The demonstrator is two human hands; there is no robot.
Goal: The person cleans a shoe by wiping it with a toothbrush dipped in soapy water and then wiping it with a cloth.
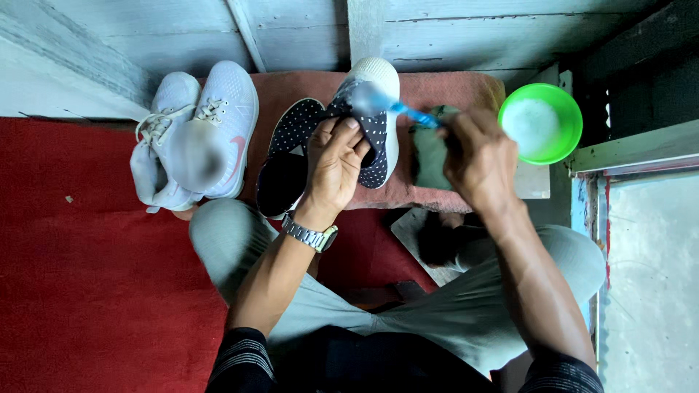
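My left hand point(333, 161) grips a dark slip-on shoe with white dots and a white sole point(380, 120), tilted up over a pink-red cloth point(444, 91). My right hand point(479, 156) holds a blue-handled brush point(408, 113) whose bristle end, blurred, touches the shoe's upper near its toe. The matching dotted shoe point(290, 156) lies flat just left of the held one. A silver watch point(312, 236) is on my left wrist.
A pair of white lace-up sneakers point(196, 135) stands at the left on the red carpet point(87, 276). A green bowl of white foam point(540, 122) sits at the right. A green rag point(431, 156) lies under my right hand. Grey wooden planks run behind.
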